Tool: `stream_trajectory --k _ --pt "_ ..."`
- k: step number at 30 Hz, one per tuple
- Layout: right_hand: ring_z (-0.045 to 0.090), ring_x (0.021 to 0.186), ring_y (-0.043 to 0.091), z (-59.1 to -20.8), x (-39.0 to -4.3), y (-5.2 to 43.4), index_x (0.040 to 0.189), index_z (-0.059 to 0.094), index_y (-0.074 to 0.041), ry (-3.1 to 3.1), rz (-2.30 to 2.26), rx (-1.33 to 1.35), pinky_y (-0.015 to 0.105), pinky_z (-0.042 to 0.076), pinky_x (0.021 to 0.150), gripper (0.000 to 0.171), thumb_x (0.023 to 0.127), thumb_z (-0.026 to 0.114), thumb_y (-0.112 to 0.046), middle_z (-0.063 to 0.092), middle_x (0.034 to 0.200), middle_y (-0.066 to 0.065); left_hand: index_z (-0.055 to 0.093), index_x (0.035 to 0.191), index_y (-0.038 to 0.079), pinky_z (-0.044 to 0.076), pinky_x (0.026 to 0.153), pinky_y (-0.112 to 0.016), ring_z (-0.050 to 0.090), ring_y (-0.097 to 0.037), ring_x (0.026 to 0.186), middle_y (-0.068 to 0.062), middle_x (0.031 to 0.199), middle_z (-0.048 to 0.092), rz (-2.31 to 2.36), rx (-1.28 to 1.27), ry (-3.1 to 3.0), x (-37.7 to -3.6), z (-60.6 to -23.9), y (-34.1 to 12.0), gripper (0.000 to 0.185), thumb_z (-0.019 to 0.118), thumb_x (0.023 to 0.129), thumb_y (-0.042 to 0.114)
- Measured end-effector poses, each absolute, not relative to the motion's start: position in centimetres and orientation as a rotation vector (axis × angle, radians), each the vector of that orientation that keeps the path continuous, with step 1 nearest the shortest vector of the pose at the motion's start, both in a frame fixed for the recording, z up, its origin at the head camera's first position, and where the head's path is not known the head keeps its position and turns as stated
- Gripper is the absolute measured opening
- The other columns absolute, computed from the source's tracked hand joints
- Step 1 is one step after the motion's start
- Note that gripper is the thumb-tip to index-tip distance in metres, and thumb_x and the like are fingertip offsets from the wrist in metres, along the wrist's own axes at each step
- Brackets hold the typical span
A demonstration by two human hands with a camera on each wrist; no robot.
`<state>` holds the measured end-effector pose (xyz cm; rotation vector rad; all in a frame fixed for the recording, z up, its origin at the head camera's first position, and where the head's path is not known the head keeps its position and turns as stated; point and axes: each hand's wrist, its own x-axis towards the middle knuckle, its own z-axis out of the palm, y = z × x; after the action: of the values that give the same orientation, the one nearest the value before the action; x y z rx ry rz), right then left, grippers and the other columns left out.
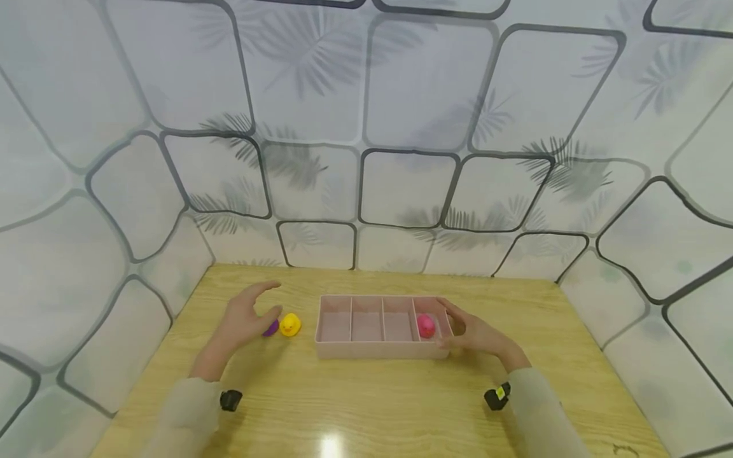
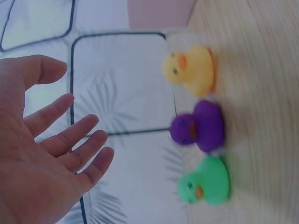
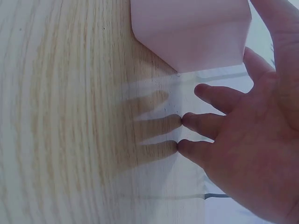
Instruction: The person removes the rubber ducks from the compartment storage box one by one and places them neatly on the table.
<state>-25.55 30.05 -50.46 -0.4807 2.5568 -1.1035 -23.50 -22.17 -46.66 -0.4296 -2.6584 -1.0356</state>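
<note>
My left hand (image 1: pixel 243 320) hovers at the left with its fingers spread and nothing held. Close by its thumb are a yellow rubber duck (image 1: pixel 290 325) and a purple rubber duck (image 1: pixel 272 328), which the hand partly covers. A green rubber duck (image 2: pixel 208 182) stands in the same row in the left wrist view; the hand hides it from the head. With thumb and forefinger at opposite corners, my right hand (image 1: pixel 480 334) holds the right end of a pale pink divided box (image 1: pixel 380 350). Its other fingers extend beside the end wall. In the rightmost compartment sits a pink rubber duck (image 1: pixel 425 326).
The box's other compartments lie in a row to the left of the pink duck. Everything stands on a light wooden table (image 1: pixel 366 407). Patterned curtain walls (image 1: pixel 315 184) enclose it at the back and both sides.
</note>
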Motion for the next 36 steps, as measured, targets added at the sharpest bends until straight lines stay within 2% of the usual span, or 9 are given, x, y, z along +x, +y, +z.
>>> stream_trajectory --k 6,7,13,16,21,26,33,36 --pt "0.027 0.156 0.053 -50.5 -25.7 30.2 0.171 0.015 -0.026 2.503 -1.131 -0.463 0.074 0.03 0.119 0.108 0.089 0.083 -0.042 0.029 0.17 0.027 0.064 0.141 0.003 0.054 0.1 -0.063 0.065 -0.043 0.126 -0.021 0.142 0.066 -1.077 -0.551 -2.647 -23.9 -45.8 -18.3 0.046 0.072 0.097 0.016" --pt "0.027 0.156 0.053 -50.6 -25.7 30.2 0.171 0.014 -0.026 2.489 -1.147 -0.462 0.074 0.031 0.119 0.107 0.09 0.083 -0.041 0.029 0.17 0.028 0.064 0.14 0.004 0.054 0.101 -0.063 0.063 -0.043 0.13 -0.02 0.141 0.067 -1.08 -0.572 -2.647 -24.0 -45.7 -17.7 0.045 0.072 0.098 0.017" --pt "0.027 0.156 0.051 -50.9 -25.6 30.2 0.17 0.014 -0.032 2.415 -1.22 -0.426 0.063 0.047 0.111 0.106 0.09 0.083 -0.038 0.029 0.169 0.029 0.068 0.135 0.004 0.059 0.091 -0.057 0.069 -0.038 0.118 -0.016 0.131 0.073 -1.14 -0.701 -2.625 -24.7 -45.5 -14.3 0.038 0.07 0.099 0.017" --pt "0.027 0.156 0.051 -51.0 -25.6 30.2 0.17 0.014 -0.033 2.402 -1.232 -0.411 0.059 0.051 0.107 0.106 0.09 0.083 -0.037 0.029 0.169 0.028 0.07 0.132 0.004 0.061 0.089 -0.052 0.071 -0.036 0.113 -0.015 0.128 0.075 -1.221 -0.752 -2.618 -25.0 -45.5 -13.0 0.035 0.069 0.099 0.016" --pt "0.028 0.156 0.051 -51.0 -25.6 30.3 0.17 0.014 -0.034 2.407 -1.22 -0.406 0.064 0.049 0.109 0.106 0.09 0.083 -0.038 0.031 0.169 0.028 0.071 0.13 0.005 0.061 0.094 -0.049 0.073 -0.035 0.112 -0.014 0.127 0.075 -1.349 -0.765 -2.636 -25.6 -45.7 -10.8 0.035 0.071 0.097 0.017" --pt "0.028 0.156 0.051 -51.0 -25.6 30.4 0.17 0.013 -0.034 2.419 -1.21 -0.403 0.069 0.046 0.11 0.106 0.09 0.083 -0.038 0.031 0.169 0.028 0.071 0.13 0.003 0.06 0.097 -0.051 0.072 -0.036 0.114 -0.016 0.128 0.074 -1.362 -0.829 -2.674 -25.9 -45.9 -8.6 0.035 0.07 0.098 0.016" --pt "0.033 0.154 0.051 -50.9 -25.6 30.4 0.17 0.014 -0.037 2.429 -1.21 -0.404 0.06 0.052 0.106 0.105 0.091 0.083 -0.038 0.035 0.167 0.029 0.067 0.14 0.011 0.058 0.101 -0.051 0.068 -0.031 0.122 -0.011 0.139 0.069 -1.402 -0.822 -2.802 -25.9 -46.4 -5.7 0.041 0.068 0.101 0.025" --pt "0.033 0.154 0.051 -50.9 -25.6 30.4 0.17 0.014 -0.038 2.43 -1.209 -0.404 0.062 0.05 0.108 0.105 0.091 0.083 -0.038 0.036 0.166 0.029 0.064 0.143 0.011 0.057 0.103 -0.051 0.065 -0.033 0.125 -0.013 0.141 0.067 -1.464 -0.838 -2.811 -25.9 -46.6 -4.7 0.044 0.067 0.101 0.027"
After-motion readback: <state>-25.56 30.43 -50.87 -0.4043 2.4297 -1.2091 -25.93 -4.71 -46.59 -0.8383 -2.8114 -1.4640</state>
